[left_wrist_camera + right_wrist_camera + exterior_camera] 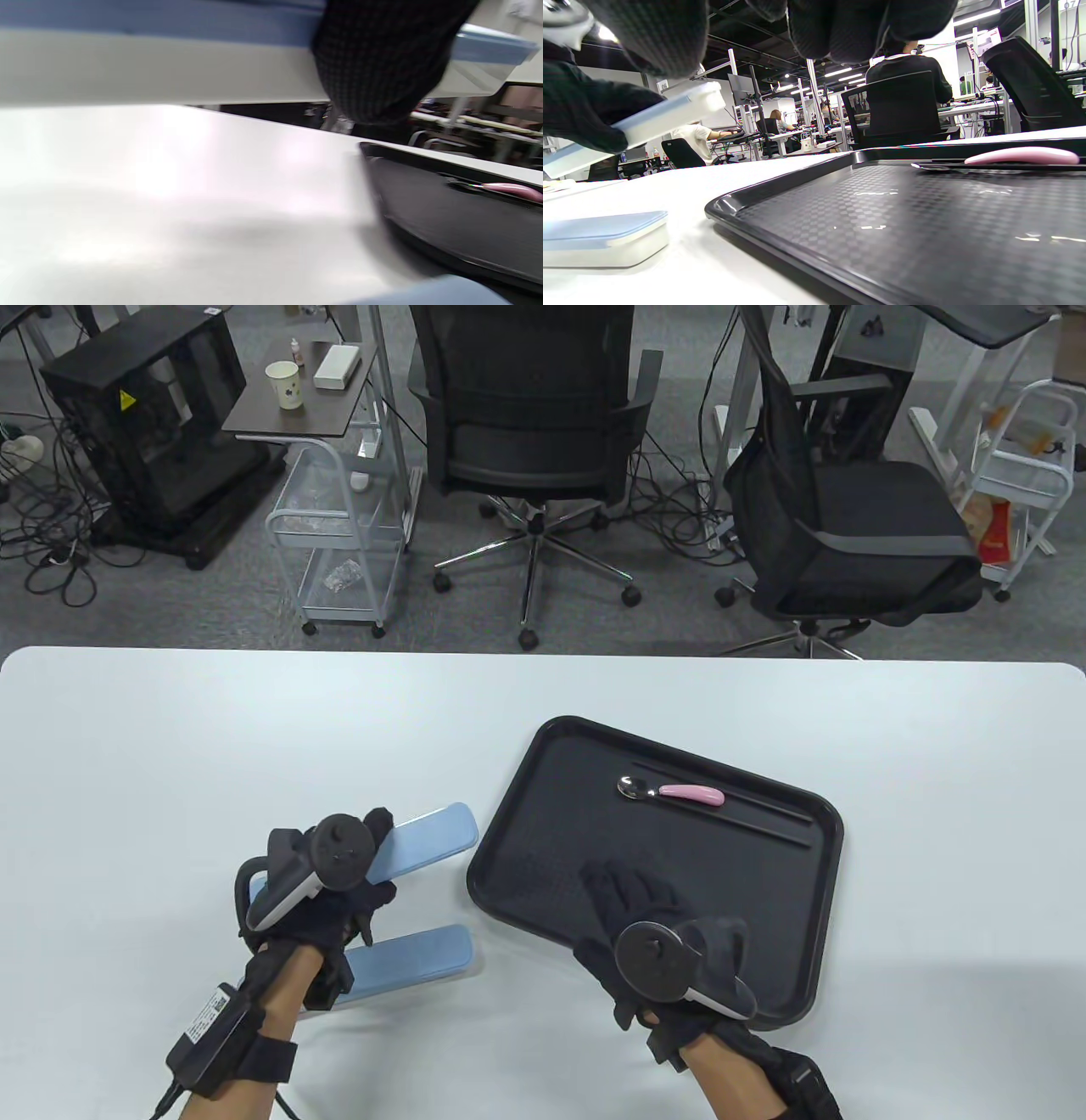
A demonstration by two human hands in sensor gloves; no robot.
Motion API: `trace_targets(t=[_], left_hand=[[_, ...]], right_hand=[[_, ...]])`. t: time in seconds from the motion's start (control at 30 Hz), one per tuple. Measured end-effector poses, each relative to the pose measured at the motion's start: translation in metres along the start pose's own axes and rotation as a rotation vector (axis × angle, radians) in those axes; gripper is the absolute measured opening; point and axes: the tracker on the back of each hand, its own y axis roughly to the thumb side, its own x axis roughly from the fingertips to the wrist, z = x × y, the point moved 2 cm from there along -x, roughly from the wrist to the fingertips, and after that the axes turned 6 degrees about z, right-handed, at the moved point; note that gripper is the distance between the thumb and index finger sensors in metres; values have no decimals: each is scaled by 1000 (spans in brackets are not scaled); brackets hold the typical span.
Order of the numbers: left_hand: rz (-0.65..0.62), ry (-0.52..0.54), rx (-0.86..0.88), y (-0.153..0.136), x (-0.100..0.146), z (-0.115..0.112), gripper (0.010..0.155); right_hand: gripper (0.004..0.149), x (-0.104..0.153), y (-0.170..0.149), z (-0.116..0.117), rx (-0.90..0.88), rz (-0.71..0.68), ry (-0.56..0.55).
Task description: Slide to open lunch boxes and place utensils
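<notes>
The left hand holds one blue lunch box up off the white worktop. Its grip is wrapped around the near end of the box, and the right wrist view shows the box tilted in the air with its far end higher. A second blue lunch box lies flat on the worktop, just near of the first one, with its lid closed as far as I can see. Both boxes are on the left side, just beside the black tray.

The right hand rests over the near part of the tray. Its fingers look spread and flat, and it holds nothing.

On the far side of the tray lies a spoon with a pink handle. Right behind it lie thin black chopsticks, touching or almost touching the spoon.

I think the step now is opening the first box. The lid looks still on, so nothing has gone inside yet. The task looks like it is only starting.

Next the right hand should come over to the lifted box and push its lid along, while the left hand keeps the box steady. After that the spoon and chopsticks can be picked from the tray and put in
</notes>
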Motion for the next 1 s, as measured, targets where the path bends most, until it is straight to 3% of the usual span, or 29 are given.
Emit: trace_targets(t=[0.2, 0.5, 0.8, 1.0], left_hand=[[-200, 19, -47, 46, 40, -8, 84], [-337, 37, -47, 77, 59, -26, 84], [-329, 19, -54, 70, 62, -29, 85], [-233, 19, -60, 42, 56, -25, 85]], right_hand=[[90, 1, 5, 3, -37, -46, 14], [87, 4, 23, 15, -101, -180, 78], [84, 6, 37, 15, 31, -212, 35], [80, 4, 16, 4, 61, -160, 6]])
